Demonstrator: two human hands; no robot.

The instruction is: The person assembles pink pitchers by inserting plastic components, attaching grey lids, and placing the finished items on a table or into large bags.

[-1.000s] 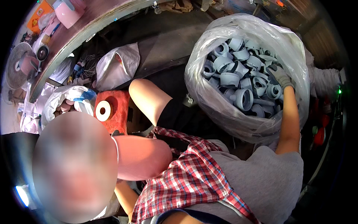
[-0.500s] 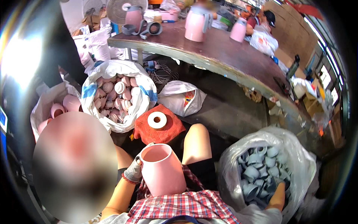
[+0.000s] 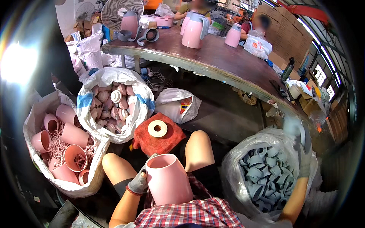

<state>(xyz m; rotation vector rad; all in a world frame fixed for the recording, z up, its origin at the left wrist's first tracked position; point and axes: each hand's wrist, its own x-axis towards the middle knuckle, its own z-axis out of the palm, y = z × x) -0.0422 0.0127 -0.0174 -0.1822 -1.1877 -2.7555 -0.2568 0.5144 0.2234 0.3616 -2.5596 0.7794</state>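
Note:
A pink jug body (image 3: pixel 169 182), hollow and with its mouth upward, stands tilted on my lap. My left hand (image 3: pixel 139 181), in a grey fingerless glove, is closed on its left side near the rim. My gloved right hand (image 3: pixel 304 155) is raised over the far right edge of the clear plastic bag (image 3: pixel 232 167). It grips a grey-blue jug collar with a handle (image 3: pixel 292 127), blurred by motion. Below it, the bag holds many similar grey-blue collars (image 3: pixel 268 174).
A roll of tape (image 3: pixel 157 129) lies on a red cloth (image 3: pixel 144 138) before my knees. At left are a sack of pink lids (image 3: pixel 81 102) and a sack of pink jug bodies (image 3: pixel 97 182). The table (image 3: pixel 167 49) carries pink jugs (image 3: pixel 192 34); people sit behind it.
My right hand has come up out of the bag with a grey-blue collar. My left hand still holds the pink jug body. The view has shifted slightly.

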